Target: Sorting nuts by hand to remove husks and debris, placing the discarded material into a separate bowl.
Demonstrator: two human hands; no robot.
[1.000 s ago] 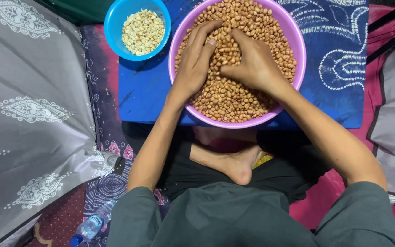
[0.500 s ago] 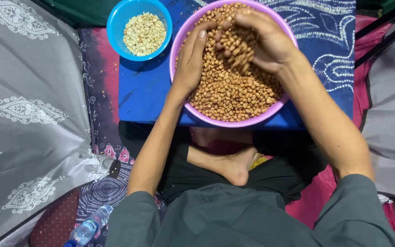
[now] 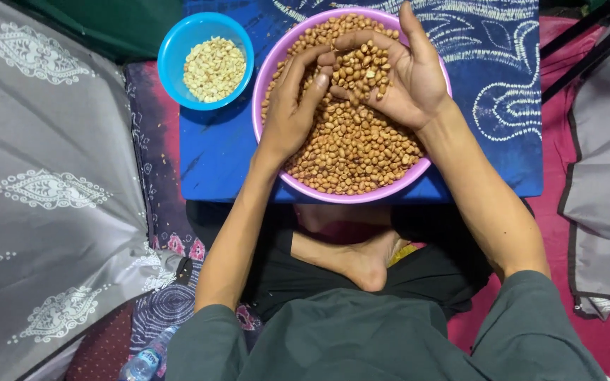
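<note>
Left of the pink bowl [image 3: 266, 67] stands a blue bowl [image 3: 171, 49] of peeled nuts. The left hand [image 3: 292, 106] lies flat and open on the peanuts [image 3: 354, 152] in the pink bowl. The right hand [image 3: 397, 74], cupped palm up, carries a heap; tilted, nuts could spill over the rim.

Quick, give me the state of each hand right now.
Left hand: open, palm down on the peanuts in the purple bowl.
Right hand: open, cupped palm-up, holding a heap of peanuts.
</note>
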